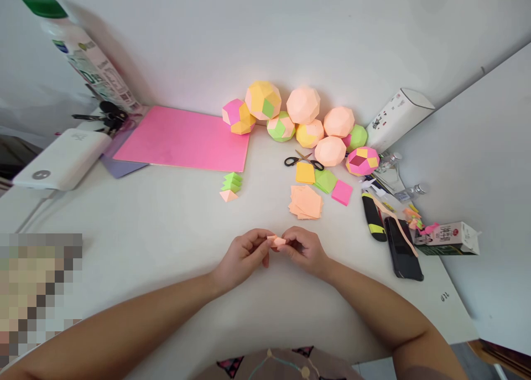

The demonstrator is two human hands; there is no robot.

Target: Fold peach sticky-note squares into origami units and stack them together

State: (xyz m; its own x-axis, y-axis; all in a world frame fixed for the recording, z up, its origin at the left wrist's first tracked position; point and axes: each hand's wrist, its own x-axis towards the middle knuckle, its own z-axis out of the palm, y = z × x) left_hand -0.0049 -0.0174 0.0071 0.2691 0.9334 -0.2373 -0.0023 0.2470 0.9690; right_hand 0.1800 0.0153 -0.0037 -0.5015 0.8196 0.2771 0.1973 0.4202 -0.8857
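Between my two hands is a small folded piece of peach paper [276,241], held just above the table near its front. My left hand [248,254] pinches its left end, and my right hand [306,251] pinches the right end; the fingertips partly hide the folds. Beyond my hands lies a loose stack of square peach paper sheets [306,203]. Yellow [305,173], green [326,181] and pink paper squares [342,192] lie behind it. To the left stand folded green paper pieces [232,182] in a row, with a folded peach piece [228,196] in front.
Several faceted paper balls [303,105] line the wall. Black-handled scissors [304,161] lie before them. A pink sheet [182,139] covers the back left, near a white device [62,159] and a tall bottle [91,59]. At right are a utility knife [373,217], a phone [400,250] and a carton [450,238].
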